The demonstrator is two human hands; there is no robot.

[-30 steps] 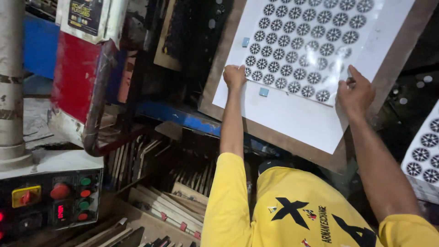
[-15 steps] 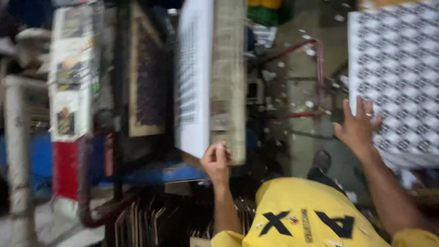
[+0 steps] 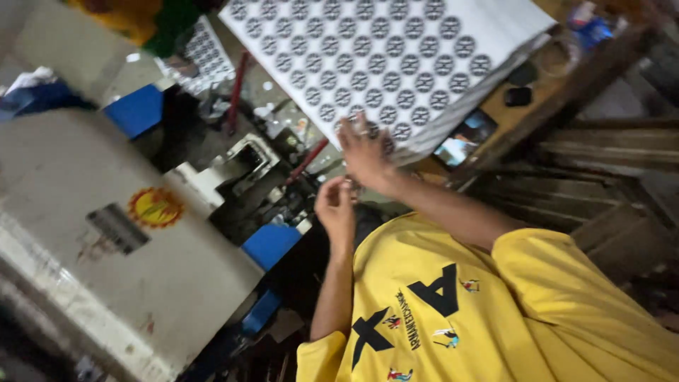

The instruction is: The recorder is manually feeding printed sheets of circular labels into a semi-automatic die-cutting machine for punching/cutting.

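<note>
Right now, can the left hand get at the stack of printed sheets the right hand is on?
Probably yes: the left hand hangs just below the right hand at the stack of printed sheets, nothing between.

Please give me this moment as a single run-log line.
right hand: flat on printed sheet stack, near edge | left hand: empty, below stack, fingers curled | machine housing: at left

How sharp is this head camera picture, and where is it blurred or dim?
Head view: tilted and softened by motion blur; the left hand and right hand are smeared, so their fingers are hard to separate. The stack of white sheets printed with dark circles is brightest and fairly readable. The grey machine casing looks hazy, and the wooden boards at right sit in dim shadow.
</note>
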